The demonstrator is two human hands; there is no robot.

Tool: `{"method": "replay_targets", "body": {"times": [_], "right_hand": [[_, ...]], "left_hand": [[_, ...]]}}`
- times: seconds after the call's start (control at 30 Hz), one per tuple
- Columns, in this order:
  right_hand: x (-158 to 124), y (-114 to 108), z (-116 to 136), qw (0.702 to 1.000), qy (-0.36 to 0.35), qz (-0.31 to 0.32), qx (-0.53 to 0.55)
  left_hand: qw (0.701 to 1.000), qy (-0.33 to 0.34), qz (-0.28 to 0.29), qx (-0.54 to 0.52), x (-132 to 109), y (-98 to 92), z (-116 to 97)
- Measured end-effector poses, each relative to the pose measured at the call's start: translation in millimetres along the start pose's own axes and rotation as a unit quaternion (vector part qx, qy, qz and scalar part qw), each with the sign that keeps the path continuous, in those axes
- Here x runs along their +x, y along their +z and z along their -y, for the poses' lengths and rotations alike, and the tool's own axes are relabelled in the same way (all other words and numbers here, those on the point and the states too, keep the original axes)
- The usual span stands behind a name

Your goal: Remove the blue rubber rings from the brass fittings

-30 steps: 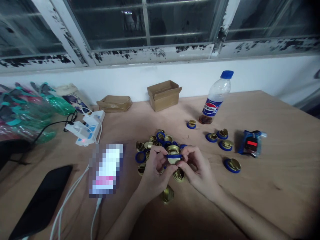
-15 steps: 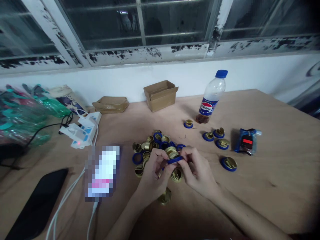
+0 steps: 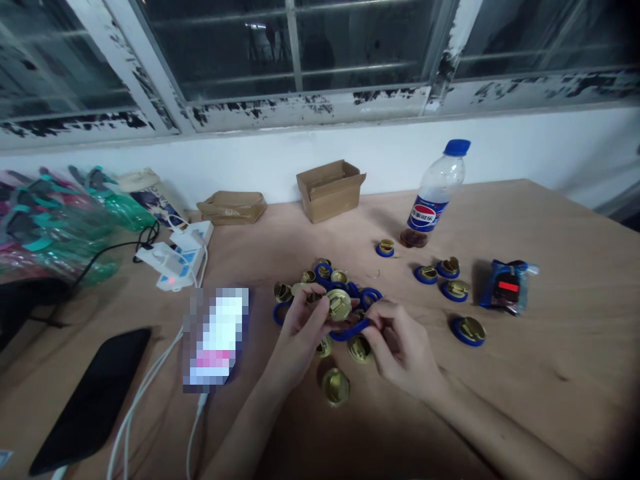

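My left hand point(image 3: 299, 328) is closed on a round brass cap point(image 3: 339, 304), its slotted face turned towards me. Between the thumb and fingers of my right hand point(image 3: 406, 348) is a blue ring point(image 3: 349, 332), hanging just below the cap and apart from it as far as I can see. Behind my hands lies a pile of brass caps point(image 3: 283, 291) and loose blue rings point(image 3: 371, 297), partly covered by my fingers. Nearer to me, one brass cap point(image 3: 336, 387) rests alone on the table.
Several brass caps with blue rings point(image 3: 469, 330) lie to the right, near a small bagged black item point(image 3: 507, 285). A cola bottle point(image 3: 431, 200), an open carton point(image 3: 331, 193), a power strip point(image 3: 185, 257), a lit phone point(image 3: 217, 340) and a dark phone point(image 3: 93, 400) surround the work area.
The brass cap and blue ring were together between both hands; now the ring is below the cap in my right hand. The cap has tipped towards me. The view has shifted slightly left.
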State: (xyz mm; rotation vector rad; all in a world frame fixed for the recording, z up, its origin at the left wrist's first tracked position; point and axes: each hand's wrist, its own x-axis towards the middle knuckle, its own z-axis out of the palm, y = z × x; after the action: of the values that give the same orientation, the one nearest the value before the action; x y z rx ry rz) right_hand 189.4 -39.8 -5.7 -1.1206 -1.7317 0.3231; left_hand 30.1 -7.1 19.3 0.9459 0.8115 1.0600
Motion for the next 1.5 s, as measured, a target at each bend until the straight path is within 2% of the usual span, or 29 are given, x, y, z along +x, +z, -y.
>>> {"method": "replay_targets", "body": {"times": [0.1, 0.2, 0.27, 0.3, 0.33, 0.47, 0.5, 0.6, 0.7, 0.8, 0.9, 1.13, 1.33, 1.5], "right_hand": [[3, -1, 1, 0.994, 0.058, -0.088, 0.019], [9, -4, -1, 0.968, 0.122, -0.205, 0.074], [15, -7, -5, 0.952, 0.151, -0.247, 0.101], [18, -8, -7, 0.951, 0.159, -0.245, 0.100], [21, -9, -10, 0.957, 0.166, -0.222, 0.091], [28, -13, -15, 0.979, 0.193, -0.052, 0.037], [28, -14, -15, 0.980, 0.196, -0.036, 0.027], [25, -15, -8, 0.982, 0.180, -0.040, 0.035], [20, -15, 0, 0.990, 0.129, 0.011, 0.061], [17, -14, 4, 0.996, 0.048, 0.077, 0.020], [16, -14, 2, 0.994, -0.004, 0.103, -0.023], [16, -14, -3, 0.989, -0.031, 0.129, -0.058], [16, -13, -3, 0.984, -0.021, 0.165, -0.070], [14, -13, -4, 0.984, 0.002, 0.165, -0.061]], "left_hand": [[1.000, 0.019, -0.003, 0.011, 1, -2.7, 2], [0.997, 0.049, -0.036, 0.051, 2, -5.0, 3], [0.993, 0.077, -0.059, 0.069, 4, -6.4, 3], [0.991, 0.093, -0.065, 0.075, 5, -7.0, 3], [0.988, 0.111, -0.067, 0.082, 6, -7.5, 3], [0.965, 0.199, -0.087, 0.150, 8, -7.0, 6], [0.952, 0.225, -0.096, 0.182, 7, -6.5, 8], [0.899, 0.287, -0.100, 0.317, 4, -5.9, 16], [0.844, 0.307, -0.058, 0.437, 0, -6.5, 22], [0.817, 0.305, -0.008, 0.490, -3, -7.9, 26], [0.810, 0.306, 0.003, 0.501, -4, -9.1, 26], [0.812, 0.316, 0.004, 0.490, -4, -9.5, 24], [0.813, 0.320, 0.023, 0.486, -3, -8.5, 25], [0.804, 0.311, 0.023, 0.506, -2, -7.3, 25]]}}
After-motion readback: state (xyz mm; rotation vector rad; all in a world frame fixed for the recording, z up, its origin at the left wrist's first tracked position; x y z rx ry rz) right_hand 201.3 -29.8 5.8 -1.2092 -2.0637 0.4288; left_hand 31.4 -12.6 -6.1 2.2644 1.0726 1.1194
